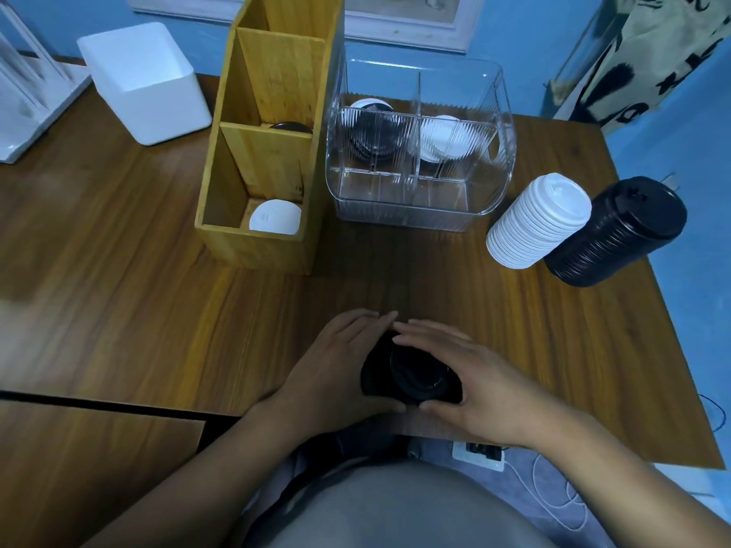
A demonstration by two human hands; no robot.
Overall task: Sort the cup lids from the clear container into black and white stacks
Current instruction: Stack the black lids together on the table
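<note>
**Lids on the table, both hands engaged**

Left hand (340, 365) and right hand (474, 383): brought together near the front edge of the table (158, 310). Fingers and thumbs curl round a small bunch of black lids (415, 379) held between the palms, low over the wood. I cannot tell whether the bunch rests on it.

Clear container (419, 199): behind the hands, mid-table. Dark lids (372, 136) sit in its left rear compartment, white lids (441, 140) in the right.

White stack (538, 221) and black stack (617, 233): right of the container, side by side and touching.

Wooden box (253, 239): just left of the container. A white lid (275, 217) lies in the front cell, a black lid (290, 126) in the middle cell.

White bin (146, 81): far left of the table
</note>
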